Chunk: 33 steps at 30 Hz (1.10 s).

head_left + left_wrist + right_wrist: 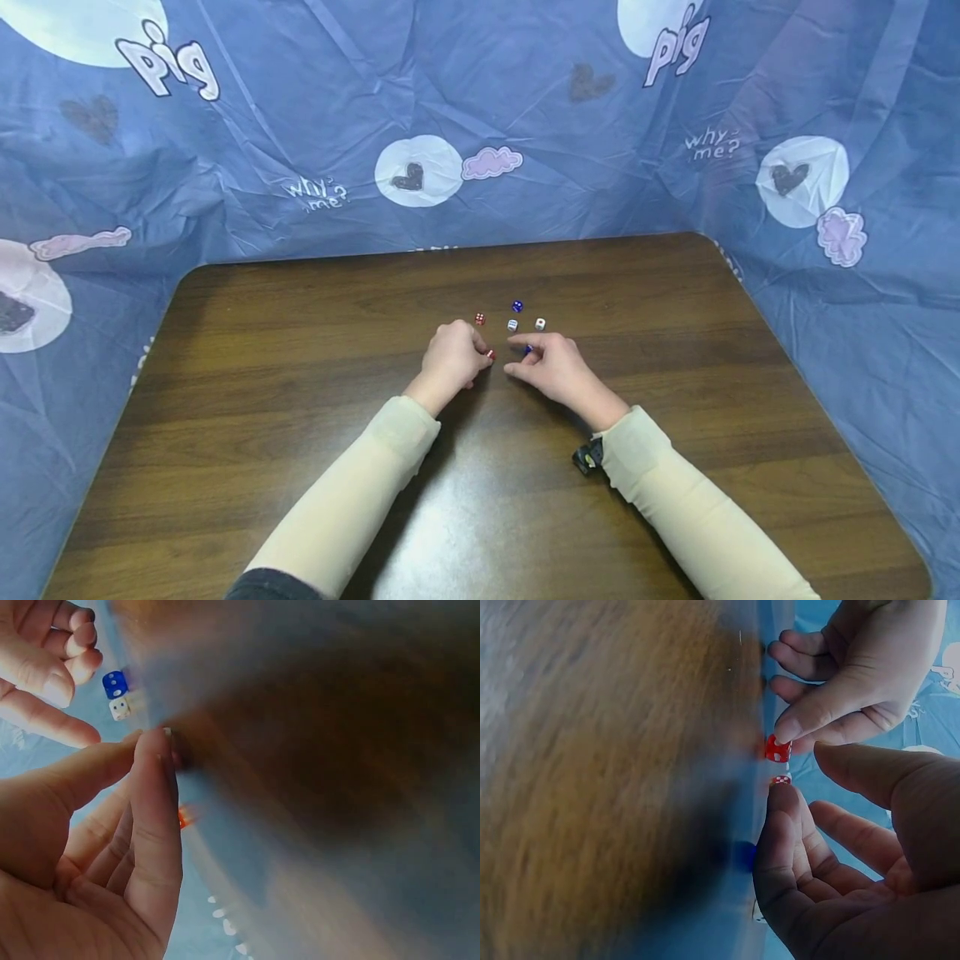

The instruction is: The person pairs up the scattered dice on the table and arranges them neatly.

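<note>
In the head view my left hand [452,360] pinches a red die [490,354] between thumb and forefinger, low over the wooden table. The right wrist view shows the same red die [778,748] in that pinch. My right hand [557,364] is just to the right, its thumb and forefinger apart with nothing between them. Partly hidden by its fingers is a blue die [528,348], which appears blurred beside the forefinger in the right wrist view. Beyond the hands lie a second red die [480,318], another blue die [517,306], a white die [512,325] and a further white die [541,323].
The brown wooden table [300,350] has rounded corners and reaches well past both hands. A blue printed cloth [525,100] hangs behind it and at its sides. A dark wrist-worn device [588,457] sits at the right cuff.
</note>
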Available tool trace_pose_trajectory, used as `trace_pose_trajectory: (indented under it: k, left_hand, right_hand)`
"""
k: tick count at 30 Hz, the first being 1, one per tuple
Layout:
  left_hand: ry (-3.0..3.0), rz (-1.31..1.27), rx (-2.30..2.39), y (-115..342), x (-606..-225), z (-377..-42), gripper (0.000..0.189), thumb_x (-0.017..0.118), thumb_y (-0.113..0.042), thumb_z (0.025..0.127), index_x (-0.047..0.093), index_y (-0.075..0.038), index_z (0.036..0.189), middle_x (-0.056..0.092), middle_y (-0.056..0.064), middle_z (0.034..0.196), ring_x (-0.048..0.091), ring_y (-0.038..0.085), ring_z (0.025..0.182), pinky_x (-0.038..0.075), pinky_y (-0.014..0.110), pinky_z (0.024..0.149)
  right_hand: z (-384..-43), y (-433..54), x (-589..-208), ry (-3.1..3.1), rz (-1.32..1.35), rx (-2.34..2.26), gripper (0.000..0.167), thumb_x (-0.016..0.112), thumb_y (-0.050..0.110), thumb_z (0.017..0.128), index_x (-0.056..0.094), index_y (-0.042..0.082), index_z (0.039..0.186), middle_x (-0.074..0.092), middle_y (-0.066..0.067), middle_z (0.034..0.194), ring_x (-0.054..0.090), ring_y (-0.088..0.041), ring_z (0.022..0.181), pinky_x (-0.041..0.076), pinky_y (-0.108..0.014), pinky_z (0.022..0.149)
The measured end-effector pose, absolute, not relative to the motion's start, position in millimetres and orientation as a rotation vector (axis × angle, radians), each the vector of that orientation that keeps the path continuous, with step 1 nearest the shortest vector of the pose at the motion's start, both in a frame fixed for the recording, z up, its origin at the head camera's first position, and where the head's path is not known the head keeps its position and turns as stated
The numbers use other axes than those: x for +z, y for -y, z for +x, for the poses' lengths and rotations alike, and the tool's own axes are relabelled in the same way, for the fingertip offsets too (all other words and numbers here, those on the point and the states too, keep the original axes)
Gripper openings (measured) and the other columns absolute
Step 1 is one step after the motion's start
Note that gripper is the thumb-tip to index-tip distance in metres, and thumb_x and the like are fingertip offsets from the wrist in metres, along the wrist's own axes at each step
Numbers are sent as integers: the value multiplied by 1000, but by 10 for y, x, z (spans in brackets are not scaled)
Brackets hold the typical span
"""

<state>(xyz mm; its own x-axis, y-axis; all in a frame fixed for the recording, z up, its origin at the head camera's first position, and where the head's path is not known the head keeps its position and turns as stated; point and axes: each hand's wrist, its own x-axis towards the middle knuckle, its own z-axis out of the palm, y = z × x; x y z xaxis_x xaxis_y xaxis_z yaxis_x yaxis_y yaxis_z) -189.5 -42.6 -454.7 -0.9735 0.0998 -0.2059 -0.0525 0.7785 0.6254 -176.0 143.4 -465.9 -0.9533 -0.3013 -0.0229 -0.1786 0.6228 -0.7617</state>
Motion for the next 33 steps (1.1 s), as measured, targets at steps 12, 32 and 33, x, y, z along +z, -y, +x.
trace_pose_trajectory:
  k: [12,32,33]
  left_hand:
    - [-2747,152,892,536,-4529,-1733,11,82,-13,86,77,-13,76,60,-6,49,60,11,40,52,30,52]
    - [-2793,285,835,699,-4518,-1378,10,88,-16,79,79,-19,75,63,-12,60,59,11,57,53,34,59]
    - [-2791,274,837,705,-4524,-1373,10,88,-17,79,80,-19,75,62,-12,58,59,11,55,53,34,58]
  right_hand:
    - [-1709,-1386,-4656,-2634,-379,-1192,43,83,16,87,71,5,126,70,4,73,63,-10,62,51,-28,57]
    - [-1456,-1145,-4691,-2584,-631,-1078,27,87,14,83,79,6,108,63,11,62,57,-3,56,49,-23,55]
    - [-1454,-1132,-4700,-2592,-644,-1073,26,87,14,83,79,7,107,63,11,62,57,-3,56,49,-23,55]
